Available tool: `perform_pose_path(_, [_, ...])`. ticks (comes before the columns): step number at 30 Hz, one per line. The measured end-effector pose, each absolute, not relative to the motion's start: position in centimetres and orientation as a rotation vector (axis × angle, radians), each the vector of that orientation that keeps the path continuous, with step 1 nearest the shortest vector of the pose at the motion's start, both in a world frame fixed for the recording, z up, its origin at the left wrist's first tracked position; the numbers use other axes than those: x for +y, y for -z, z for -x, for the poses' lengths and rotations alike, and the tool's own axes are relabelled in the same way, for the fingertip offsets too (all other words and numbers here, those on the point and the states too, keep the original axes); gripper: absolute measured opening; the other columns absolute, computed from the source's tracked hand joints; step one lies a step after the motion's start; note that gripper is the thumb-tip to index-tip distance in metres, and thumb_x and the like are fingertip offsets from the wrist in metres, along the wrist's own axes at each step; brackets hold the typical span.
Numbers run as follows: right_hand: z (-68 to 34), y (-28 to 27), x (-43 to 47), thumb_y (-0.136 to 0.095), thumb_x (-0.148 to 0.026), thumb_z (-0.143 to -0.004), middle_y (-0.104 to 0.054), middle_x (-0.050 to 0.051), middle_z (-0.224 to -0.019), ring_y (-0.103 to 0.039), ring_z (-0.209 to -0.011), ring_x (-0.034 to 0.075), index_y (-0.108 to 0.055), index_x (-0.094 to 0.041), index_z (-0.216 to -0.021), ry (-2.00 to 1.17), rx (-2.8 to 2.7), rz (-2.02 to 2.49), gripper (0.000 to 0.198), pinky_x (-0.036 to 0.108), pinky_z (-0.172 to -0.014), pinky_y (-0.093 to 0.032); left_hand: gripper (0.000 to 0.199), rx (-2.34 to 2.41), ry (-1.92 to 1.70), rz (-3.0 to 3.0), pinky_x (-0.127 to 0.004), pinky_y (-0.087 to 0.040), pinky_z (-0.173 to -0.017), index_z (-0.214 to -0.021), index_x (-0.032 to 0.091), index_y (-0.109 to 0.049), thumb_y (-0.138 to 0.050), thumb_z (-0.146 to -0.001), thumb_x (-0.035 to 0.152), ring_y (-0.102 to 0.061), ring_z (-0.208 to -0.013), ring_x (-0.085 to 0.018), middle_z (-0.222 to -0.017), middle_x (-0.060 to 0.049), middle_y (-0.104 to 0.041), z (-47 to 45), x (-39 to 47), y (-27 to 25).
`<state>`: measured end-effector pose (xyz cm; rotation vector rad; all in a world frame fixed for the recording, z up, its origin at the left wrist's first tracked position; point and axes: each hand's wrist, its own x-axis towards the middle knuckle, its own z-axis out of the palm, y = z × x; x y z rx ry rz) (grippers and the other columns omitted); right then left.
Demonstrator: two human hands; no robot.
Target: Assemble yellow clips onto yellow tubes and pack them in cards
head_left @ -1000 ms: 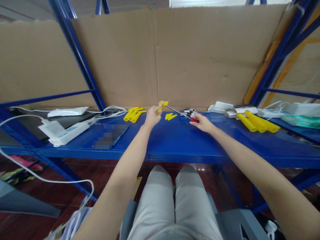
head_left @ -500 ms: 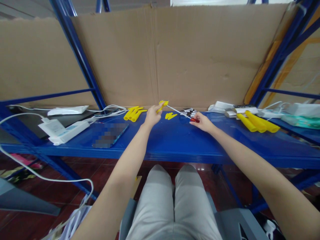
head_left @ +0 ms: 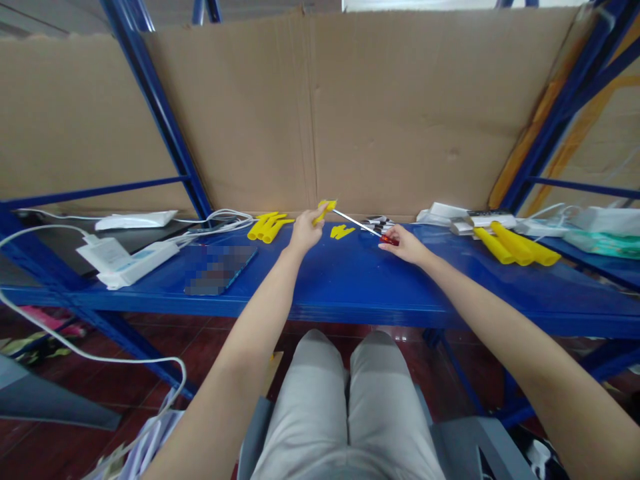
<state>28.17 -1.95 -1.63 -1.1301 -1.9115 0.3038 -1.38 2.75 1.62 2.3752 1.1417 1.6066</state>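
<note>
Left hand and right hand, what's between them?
The head view shows the metal shaft of a red-handled tool between left hand and right hand, plus small yellow pieces and black-and-white pieces on the blue shelf.

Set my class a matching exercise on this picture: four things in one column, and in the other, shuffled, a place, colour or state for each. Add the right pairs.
1. Left hand
2. Right hand
3. Small yellow pieces
4. Cardboard panel

A. Brown, standing behind the work surface
B. Closed on a red handle
C. Lying on the blue shelf, between the two hands
D. Holding a yellow part

Pairs: 1-D, 2-B, 3-C, 4-A
</note>
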Motion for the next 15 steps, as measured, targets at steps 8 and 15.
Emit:
perform_pose_path(8, [-28.3, 1.48, -2.18, -0.062, -0.059, -0.072, -0.052, 0.0, -0.066, -0.049, -0.062, 0.017, -0.046, -0.023, -0.072, -0.292, -1.928, 1.113, 0.04, 0.032, -0.06, -0.043, 0.046, 1.13, -1.564, -2.405, -0.039, -0.048, -0.095, -0.126, 0.02, -0.062, -0.056, -0.081, 0.013, -0.065, -0.099, -0.024, -0.105, -0.01, -0.072, 1.55, 2.88, -1.53])
perform_pose_path(15, [-28.06, 1.48, -2.16, -0.06, -0.057, -0.075, -0.055, 0.002, -0.069, -0.052, -0.063, 0.017, -0.049, -0.022, -0.075, -0.311, -1.95, 1.147, 0.036, 0.032, -0.06, -0.044, 0.048, 1.058, -1.56, -2.385, -0.041, -0.045, -0.099, -0.129, 0.019, -0.06, -0.055, -0.081, 0.012, -0.062, -0.11, -0.025, -0.114, -0.011, -0.07, 1.58, 2.82, -1.69])
